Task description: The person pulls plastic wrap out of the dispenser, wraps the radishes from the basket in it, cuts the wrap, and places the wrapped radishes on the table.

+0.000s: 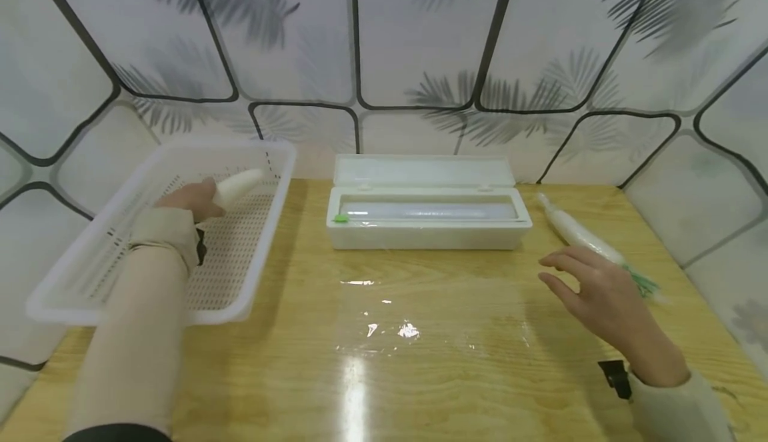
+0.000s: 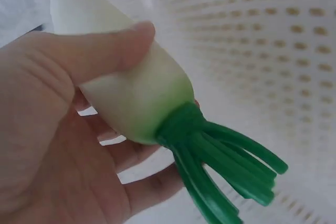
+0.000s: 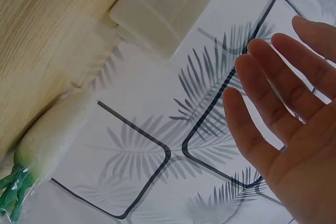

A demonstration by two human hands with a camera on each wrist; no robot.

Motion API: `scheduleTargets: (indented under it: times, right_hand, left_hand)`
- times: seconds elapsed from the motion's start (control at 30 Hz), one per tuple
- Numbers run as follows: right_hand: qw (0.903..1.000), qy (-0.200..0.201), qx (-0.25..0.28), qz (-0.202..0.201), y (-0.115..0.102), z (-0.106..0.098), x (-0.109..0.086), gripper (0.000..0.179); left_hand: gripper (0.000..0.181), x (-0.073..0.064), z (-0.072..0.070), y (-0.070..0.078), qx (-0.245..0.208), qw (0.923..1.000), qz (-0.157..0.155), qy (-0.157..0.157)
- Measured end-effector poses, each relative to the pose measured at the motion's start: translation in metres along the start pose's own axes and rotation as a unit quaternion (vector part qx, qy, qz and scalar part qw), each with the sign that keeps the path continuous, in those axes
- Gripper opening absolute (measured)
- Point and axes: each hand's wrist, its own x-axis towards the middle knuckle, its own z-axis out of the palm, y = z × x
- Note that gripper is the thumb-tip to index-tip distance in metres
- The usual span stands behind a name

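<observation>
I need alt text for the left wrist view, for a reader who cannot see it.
A person's left grip holds a white radish, its green stalks pointing to the lower right. Behind it is a white basket with many small holes.

Yellow-tan, wood-grained surface (image 1: pixel 288 389): smooth, glossy, bright glare toward near edge. Clear plastic film sheet (image 1: pixel 409 330) mid-surface: shiny, wrinkled. Toward far edge, white rectangular lidded box (image 1: pixel 426 237): smooth plastic, low sheen. Left edge, white rectangular perforated basket (image 1: pixel 210 317): moulded plastic, smooth rim. Held there, bare white-and-green radish (image 2: pixel 163 80): smooth, satin; stalks plastic-looking, slightly shiny. Near right edge, film-wrapped white-and-green radish (image 1: pixel 582 233): glossy, creased wrap. Cream sleeve (image 1: pixel 141 322): matt cloth.
</observation>
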Motion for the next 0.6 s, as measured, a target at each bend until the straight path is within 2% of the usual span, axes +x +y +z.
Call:
scheduleTargets:
  times: [0.17,0.3,0.4,0.5,0.6]
  right_hand:
    - [1.0000,0.000,0.003,0.001,0.001,0.000,0.001,0.067]
    - [1.0000,0.000,0.004,0.001,0.001,0.000,0.002,0.068]
    - [1.0000,0.001,0.005,0.000,0.001,0.000,0.003,0.068]
    - [1.0000,0.001,0.008,0.000,0.000,0.000,0.003,0.068]
    - [0.9999,0.001,0.010,0.002,0.000,0.000,0.003,0.067]
  left_hand:
    - [0.056,-0.021,-0.021,0.010,-0.006,0.9982,0.040,0.044]
    - [0.062,-0.035,-0.034,0.026,-0.026,0.9925,0.067,0.099]
    - [0.063,-0.047,-0.040,0.039,-0.035,0.9860,0.087,0.138]
    - [0.063,-0.060,-0.043,0.054,-0.047,0.9803,0.099,0.164]
    - [0.061,-0.074,-0.043,0.070,-0.040,0.9726,0.121,0.195]
